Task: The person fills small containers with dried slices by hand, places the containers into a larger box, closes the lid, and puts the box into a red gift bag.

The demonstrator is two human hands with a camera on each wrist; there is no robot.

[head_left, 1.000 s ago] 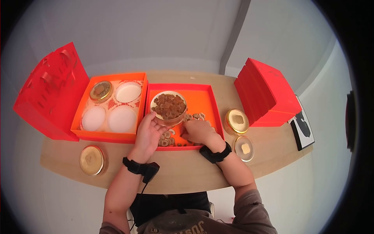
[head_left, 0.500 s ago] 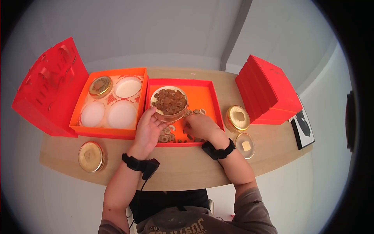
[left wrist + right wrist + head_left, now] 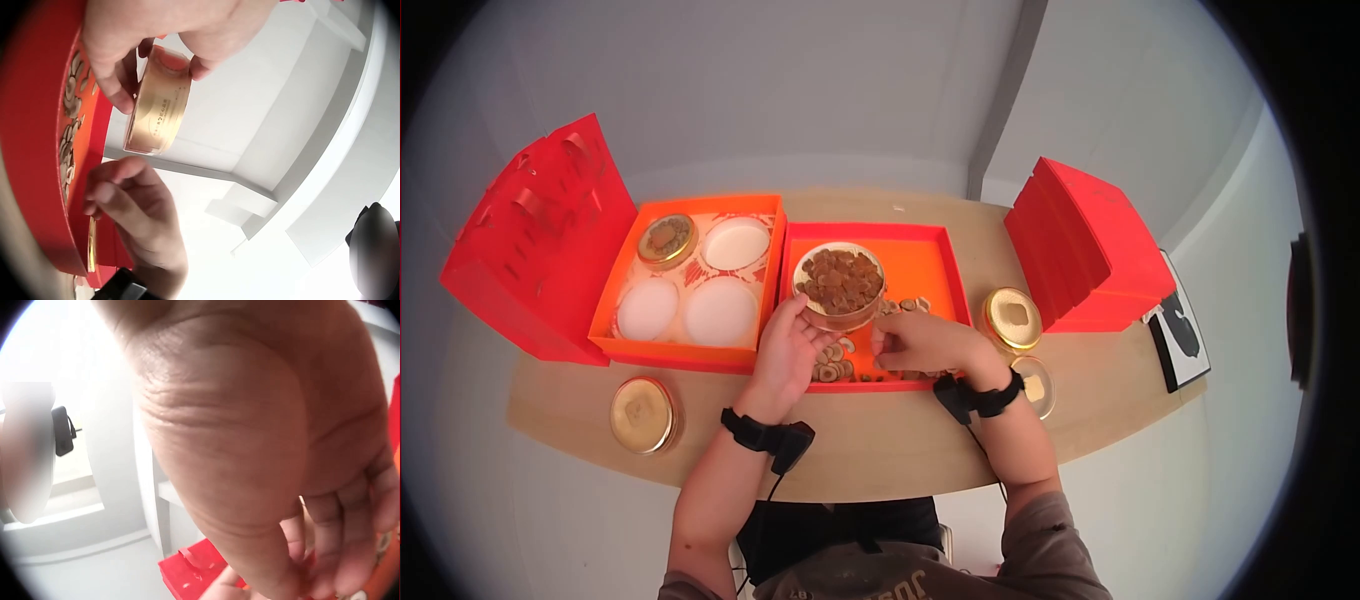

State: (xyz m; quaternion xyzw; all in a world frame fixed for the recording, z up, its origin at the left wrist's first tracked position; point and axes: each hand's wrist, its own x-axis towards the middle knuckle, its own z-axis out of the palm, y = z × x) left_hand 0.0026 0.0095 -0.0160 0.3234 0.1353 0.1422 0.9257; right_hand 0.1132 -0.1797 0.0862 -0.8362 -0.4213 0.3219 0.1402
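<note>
My left hand [image 3: 788, 352] holds a round clear jar [image 3: 160, 100] with a gold label, gripping its side between thumb and fingers. Brown amber-like chunks [image 3: 838, 281] fill it to the top. It is held over a shallow red-edged orange tray [image 3: 925, 255]. Pale dried slices [image 3: 832, 372] with darker rims lie in the tray beneath. Just right of the jar, my right hand [image 3: 930, 342] hovers over the tray with bent fingers, the thumb close to the fingertips. I cannot tell whether a small piece is pinched there.
Left stand a red bag [image 3: 535, 245] and an orange box [image 3: 605, 300] with round recesses, one holding a jar [image 3: 667, 240]. A gold-lidded jar [image 3: 643, 414] stands front left. Right are another gold-topped jar [image 3: 1012, 320], a clear lid [image 3: 1040, 385] and a red box [image 3: 1090, 250].
My right hand has come up from the slices and shifted slightly right, its wrist turning. The left hand keeps holding the jar over the tray. The whole head view has tilted slightly.
</note>
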